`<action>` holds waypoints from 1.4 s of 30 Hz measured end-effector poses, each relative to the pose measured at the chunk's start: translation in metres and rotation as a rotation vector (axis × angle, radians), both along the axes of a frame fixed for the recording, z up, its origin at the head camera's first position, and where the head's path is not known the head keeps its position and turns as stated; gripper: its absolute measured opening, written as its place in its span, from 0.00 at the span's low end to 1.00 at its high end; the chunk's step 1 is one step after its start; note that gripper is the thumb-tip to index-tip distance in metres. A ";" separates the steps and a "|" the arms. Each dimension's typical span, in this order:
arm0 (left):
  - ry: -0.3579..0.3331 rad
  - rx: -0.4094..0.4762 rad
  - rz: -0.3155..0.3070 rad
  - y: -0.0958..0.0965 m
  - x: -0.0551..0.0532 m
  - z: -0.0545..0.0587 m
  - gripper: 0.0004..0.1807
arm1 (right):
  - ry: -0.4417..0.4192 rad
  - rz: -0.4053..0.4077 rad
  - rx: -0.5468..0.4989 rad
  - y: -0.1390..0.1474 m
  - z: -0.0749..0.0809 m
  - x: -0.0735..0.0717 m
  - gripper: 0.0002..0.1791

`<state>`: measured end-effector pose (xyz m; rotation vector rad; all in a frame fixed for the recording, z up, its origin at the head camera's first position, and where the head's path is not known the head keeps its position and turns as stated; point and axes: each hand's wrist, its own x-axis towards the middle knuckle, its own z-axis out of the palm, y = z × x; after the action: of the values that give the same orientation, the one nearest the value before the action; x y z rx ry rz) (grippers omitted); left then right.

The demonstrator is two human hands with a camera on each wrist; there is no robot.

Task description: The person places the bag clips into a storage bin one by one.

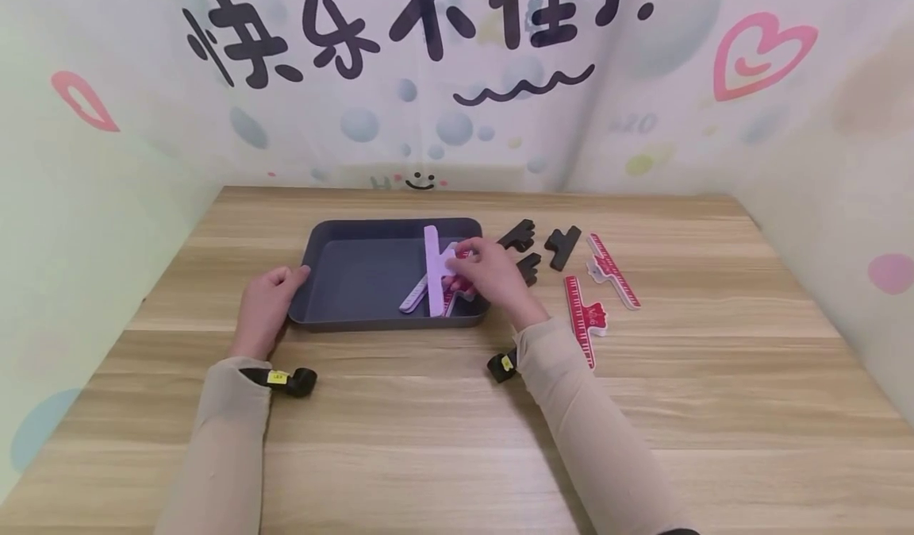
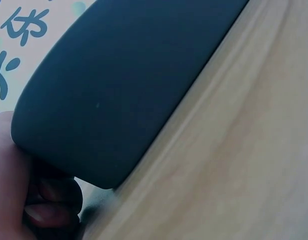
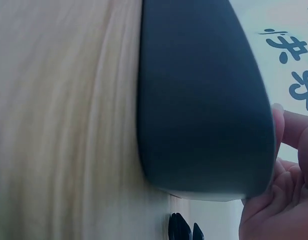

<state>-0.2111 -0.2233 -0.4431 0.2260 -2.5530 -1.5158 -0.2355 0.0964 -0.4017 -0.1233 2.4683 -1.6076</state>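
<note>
A dark grey rectangular tray [image 1: 357, 273] sits on the table. My left hand [image 1: 264, 305] grips its left end, thumb at the rim and curled fingers low against the outer wall in the left wrist view. Over the tray's right end, my right hand [image 1: 496, 277] pinches a light purple clip [image 1: 433, 281] by its handle, the long bar pointing away from me. Beneath it in the tray lie a pale striped clip [image 1: 412, 295] and a red clip [image 1: 466, 290], both partly covered by the purple clip and my fingers. In the right wrist view the tray's wall [image 3: 209, 100] hides the clips.
Right of the tray lie a black clip [image 1: 564, 247], a second black clip [image 1: 519, 235] and a third [image 1: 529, 267] partly behind my right hand. Farther right are two red-and-white clips, one slanted [image 1: 616, 273], one nearer [image 1: 587, 321] by my sleeve. A printed curtain [image 1: 428, 122] hangs behind.
</note>
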 end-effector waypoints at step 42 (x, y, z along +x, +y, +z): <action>-0.001 -0.002 0.035 0.002 0.000 0.000 0.29 | 0.228 0.016 0.351 -0.008 0.001 0.008 0.06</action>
<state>-0.2109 -0.2213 -0.4431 0.2700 -2.5373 -1.5017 -0.2278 0.0883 -0.4010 -0.2857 2.8699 -1.1854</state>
